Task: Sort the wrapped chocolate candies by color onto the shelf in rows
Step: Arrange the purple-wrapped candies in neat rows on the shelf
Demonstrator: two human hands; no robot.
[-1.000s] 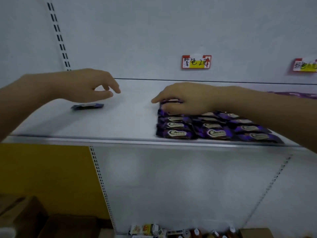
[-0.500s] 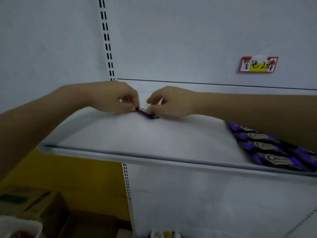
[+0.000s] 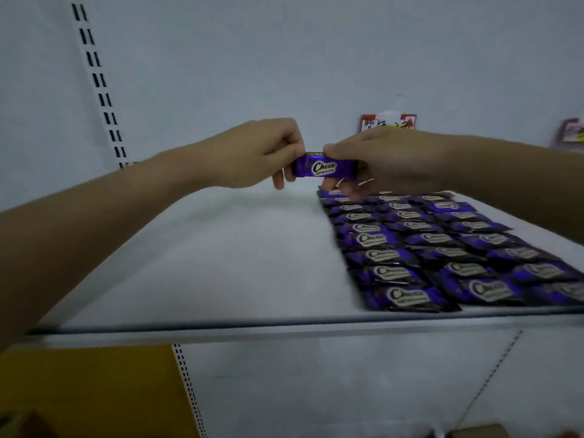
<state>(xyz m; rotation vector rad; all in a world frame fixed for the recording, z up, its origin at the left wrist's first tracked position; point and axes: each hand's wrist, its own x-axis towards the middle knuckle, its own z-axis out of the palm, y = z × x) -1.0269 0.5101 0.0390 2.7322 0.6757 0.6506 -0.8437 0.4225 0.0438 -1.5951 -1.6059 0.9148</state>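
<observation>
Showing, in the head view, a purple foil-wrapped chocolate candy point(image 3: 322, 167) held above the white metal shelf point(image 3: 221, 263), long axis running left to right, its ends pinched by the left grip point(image 3: 259, 153) and the right grip point(image 3: 388, 159), the latter nearer the rows of matching purple candies point(image 3: 442, 248) lying below and to the right.

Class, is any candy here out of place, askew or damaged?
Nothing stands out. The purple candies lie in tidy rows on the shelf; left hand and right hand hold one candy above it.
</observation>
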